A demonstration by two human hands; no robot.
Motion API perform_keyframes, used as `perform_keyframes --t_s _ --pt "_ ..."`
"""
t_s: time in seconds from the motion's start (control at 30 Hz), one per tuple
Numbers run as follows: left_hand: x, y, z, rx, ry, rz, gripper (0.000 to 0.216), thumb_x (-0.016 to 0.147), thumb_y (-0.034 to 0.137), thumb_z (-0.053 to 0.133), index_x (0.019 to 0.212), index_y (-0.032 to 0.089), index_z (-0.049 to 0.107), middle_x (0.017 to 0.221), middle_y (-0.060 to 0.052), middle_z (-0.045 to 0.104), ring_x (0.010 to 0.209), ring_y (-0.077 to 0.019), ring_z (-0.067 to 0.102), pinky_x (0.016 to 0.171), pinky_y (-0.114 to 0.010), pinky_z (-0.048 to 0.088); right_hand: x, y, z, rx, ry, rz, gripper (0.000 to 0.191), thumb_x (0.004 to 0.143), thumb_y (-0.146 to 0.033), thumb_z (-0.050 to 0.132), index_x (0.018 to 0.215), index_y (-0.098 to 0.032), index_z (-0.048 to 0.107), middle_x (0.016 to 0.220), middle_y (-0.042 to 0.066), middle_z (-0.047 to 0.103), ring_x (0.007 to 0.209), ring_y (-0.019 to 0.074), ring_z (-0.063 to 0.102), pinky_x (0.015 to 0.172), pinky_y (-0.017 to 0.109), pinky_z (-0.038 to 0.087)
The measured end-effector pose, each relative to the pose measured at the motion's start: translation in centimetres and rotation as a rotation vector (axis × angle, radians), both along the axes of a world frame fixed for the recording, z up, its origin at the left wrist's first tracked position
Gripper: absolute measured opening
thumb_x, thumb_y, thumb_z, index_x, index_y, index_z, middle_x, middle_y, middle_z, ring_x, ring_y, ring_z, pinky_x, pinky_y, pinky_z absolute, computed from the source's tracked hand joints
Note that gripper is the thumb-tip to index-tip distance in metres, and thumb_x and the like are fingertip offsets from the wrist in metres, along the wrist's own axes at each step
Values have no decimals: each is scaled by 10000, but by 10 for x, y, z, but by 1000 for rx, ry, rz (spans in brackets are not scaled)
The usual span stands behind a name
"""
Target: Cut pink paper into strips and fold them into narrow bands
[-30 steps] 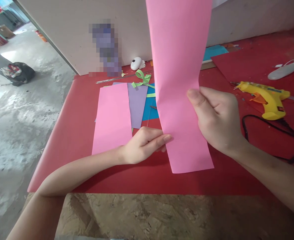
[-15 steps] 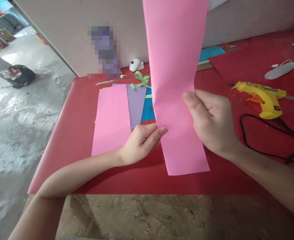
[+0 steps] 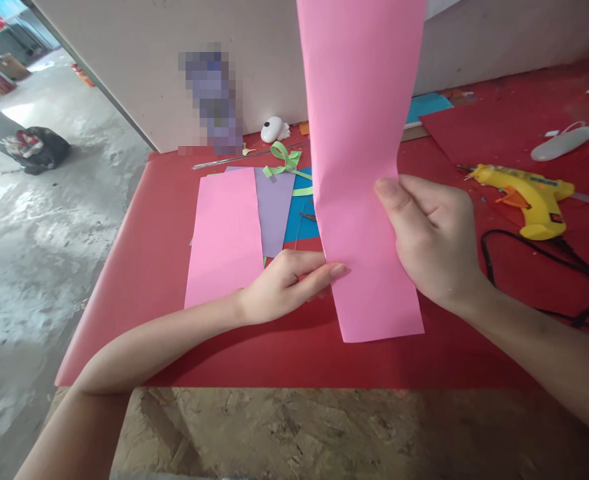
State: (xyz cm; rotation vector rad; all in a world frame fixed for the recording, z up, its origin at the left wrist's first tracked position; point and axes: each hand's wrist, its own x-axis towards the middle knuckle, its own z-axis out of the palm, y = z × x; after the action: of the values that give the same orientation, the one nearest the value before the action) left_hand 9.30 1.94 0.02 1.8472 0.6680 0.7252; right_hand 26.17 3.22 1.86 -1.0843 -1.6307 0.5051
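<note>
One long pink paper strip (image 3: 359, 113) held up above a red bench (image 3: 274, 360)

At left, a flat, rectangular pink paper sheet (image 3: 224, 227) overlaps a purple paper sheet (image 3: 277, 207). Next, the left hand (image 3: 284, 287) pinches the strip's left edge with closed fingers (image 3: 308, 263); the right hand (image 3: 431, 243) grips the right edge, thumb in front, fingertips hidden behind. Holding both edges probably keeps the bendy strip steady. Farther right lies a yellow plastic glue gun (image 3: 529, 197). Compared with half a second ago, strip and hands sit slightly farther right.
</note>
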Motion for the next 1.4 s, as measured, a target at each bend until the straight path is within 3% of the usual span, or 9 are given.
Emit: perform_keyframes --t_s 0.1,0.3,0.63,0.87,1.03,1.13,1.23,1.4 --pt "-1 0 0 -18 35 -45 404 954 298 386 563 197 403 500 36 459 460 -57 440 488 -201 386 0 0 -1 -24 6 -6 435 927 -157 441 556 -204 218 504 -67 182 459 56 168 426 248 183" --pt "0 -3 -3 102 -64 -2 444 936 256 435 501 187 380 424 54 430 384 -29 373 407 -179 309 -2 -1 -3 -25 13 0 434 929 -166 435 558 -214 214 503 -73 181 456 52 169 416 247 171" --pt "5 -9 -10 -141 -42 -81 453 926 246 441 480 168 471 427 36 500 419 -38 475 489 -149 416 -1 3 -2 -149 126 -36 443 941 -206 439 551 -214 229 510 -73 189 472 60 163 441 263 159" --pt "5 -11 -9 7 -43 -102 379 897 192 479 519 167 491 452 19 554 416 -46 478 438 -159 367 -1 6 -5 -182 202 -84 449 946 -204 445 555 -213 225 523 -69 182 484 62 160 457 274 157" --pt "-1 -2 -2 -32 -27 -246 499 894 334 522 438 190 379 393 59 378 382 -45 332 418 -211 292 6 13 -5 -211 174 -45 430 956 -241 433 572 -205 244 533 -60 206 486 67 178 469 272 180" --pt "-5 7 7 -199 -60 -51 500 906 513 438 532 183 473 474 35 459 438 -63 429 464 -212 376 5 11 -5 -218 112 29 457 935 -364 476 563 -202 266 533 -52 235 489 75 218 475 273 205" --pt "-8 15 13 -255 -105 225 474 891 540 458 583 180 465 485 37 476 451 -63 472 494 -205 407 1 3 -6 -215 47 106 501 906 -509 471 568 -205 260 538 -47 227 486 83 219 466 270 219" --pt "-8 19 10 -241 -205 313 496 831 524 576 543 184 359 477 78 308 432 -31 294 413 -184 260 -5 -7 -7 -279 30 125 495 894 -565 445 587 -210 289 546 -39 256 490 90 242 443 263 223"
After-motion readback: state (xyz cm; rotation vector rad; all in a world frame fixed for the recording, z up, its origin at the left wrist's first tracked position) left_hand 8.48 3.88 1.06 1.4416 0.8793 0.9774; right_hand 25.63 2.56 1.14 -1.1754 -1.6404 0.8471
